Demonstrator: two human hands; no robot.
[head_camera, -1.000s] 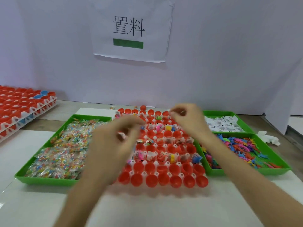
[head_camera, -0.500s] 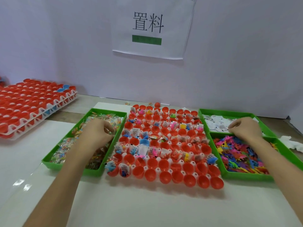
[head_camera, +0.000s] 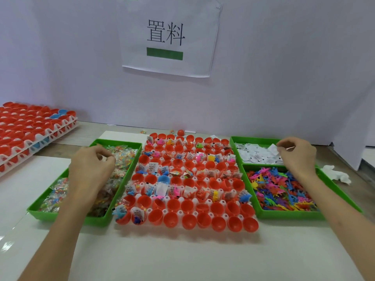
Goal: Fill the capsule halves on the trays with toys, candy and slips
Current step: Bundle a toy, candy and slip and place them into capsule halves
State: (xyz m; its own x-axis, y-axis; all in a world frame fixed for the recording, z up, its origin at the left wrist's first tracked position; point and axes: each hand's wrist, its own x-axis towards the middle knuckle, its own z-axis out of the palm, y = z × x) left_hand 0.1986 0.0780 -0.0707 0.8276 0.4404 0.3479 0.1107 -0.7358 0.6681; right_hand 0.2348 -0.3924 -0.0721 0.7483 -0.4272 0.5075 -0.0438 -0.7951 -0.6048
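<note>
While red plastic capsule halves (head_camera: 218,223) sit in rows on the middle white tray (head_camera: 223,202), the left hand (head_camera: 91,169) curls over wrapped candy packets (head_camera: 54,191) at left, the right hand (head_camera: 298,155) over far white paper slips (head_camera: 253,155); fingertips (head_camera: 110,159) press together, but whether they pinch anything is unclear.

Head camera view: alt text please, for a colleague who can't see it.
Two hands flank a white tray of red plastic capsule halves, partly filled: the left hand curls over a green tray of wrapped candy, the right hand over a green tray of white paper slips. Colourful plastic toys fill a nearer green tray.
</note>
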